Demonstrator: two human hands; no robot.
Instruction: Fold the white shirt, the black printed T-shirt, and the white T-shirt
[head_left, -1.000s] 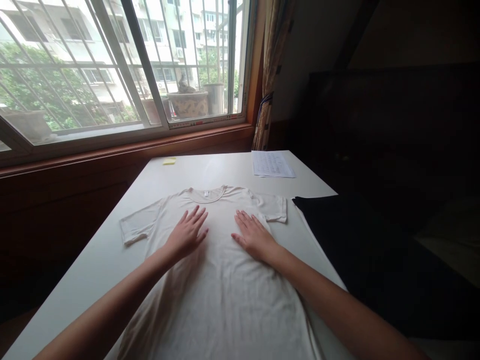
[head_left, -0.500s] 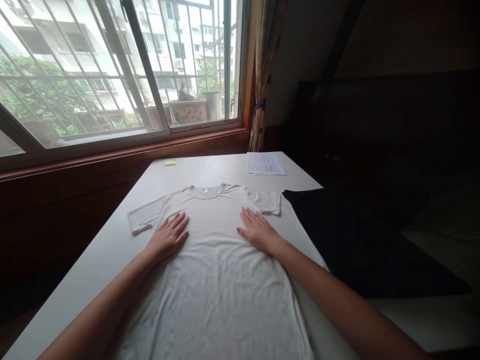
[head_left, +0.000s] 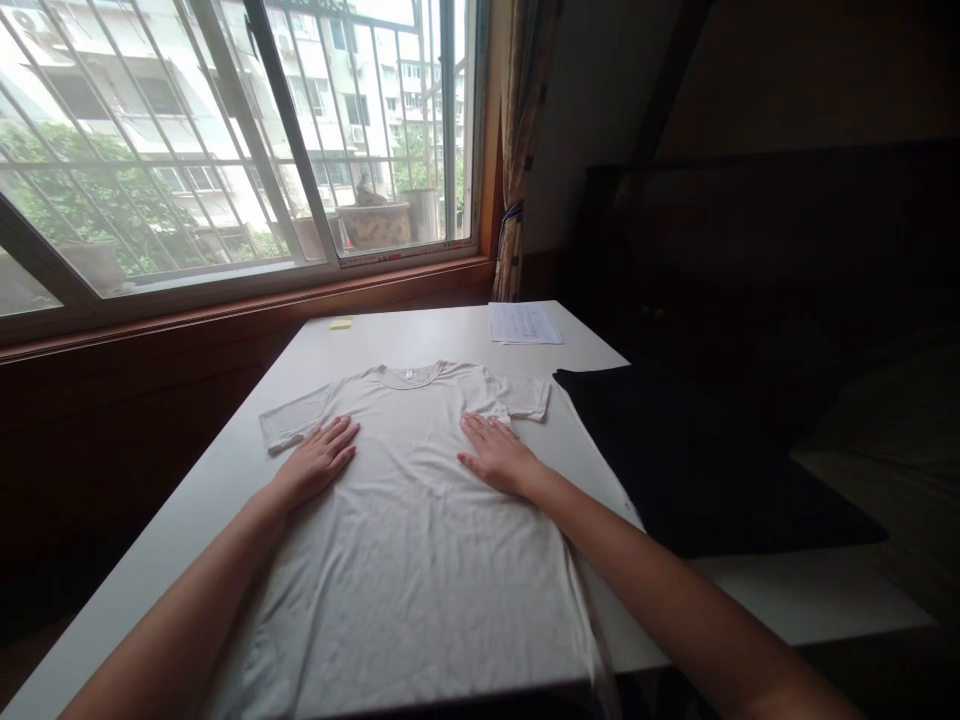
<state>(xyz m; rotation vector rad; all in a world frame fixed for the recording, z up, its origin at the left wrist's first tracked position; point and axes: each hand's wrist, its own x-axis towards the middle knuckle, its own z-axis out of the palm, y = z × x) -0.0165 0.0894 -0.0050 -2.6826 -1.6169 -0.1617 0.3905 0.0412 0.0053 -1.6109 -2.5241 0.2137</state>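
A white short-sleeved T-shirt [head_left: 420, 560] lies spread out on the white table, its collar at the far side and its hem towards me. My left hand [head_left: 316, 462] rests flat on the shirt's left chest edge, just below the left sleeve, fingers stretched out. On the other side, my right hand [head_left: 496, 452] lies palm down on the chest near the right sleeve, its fingers extended and its thumb slightly apart. Neither hand grips the fabric. Soft wrinkles run across the shirt between and below the hands.
Black folded cloth [head_left: 697, 460] lies on the right of the white table [head_left: 187, 530]. Printed papers [head_left: 525, 323] and a yellow sticky note [head_left: 341, 323] are at the far edge. Beyond stand a barred window [head_left: 225, 150] and a tied curtain [head_left: 514, 200].
Both hands have shifted slightly left across the shirt, staying flat. The view has moved a little, so the shirt's hem and the near table edge now show.
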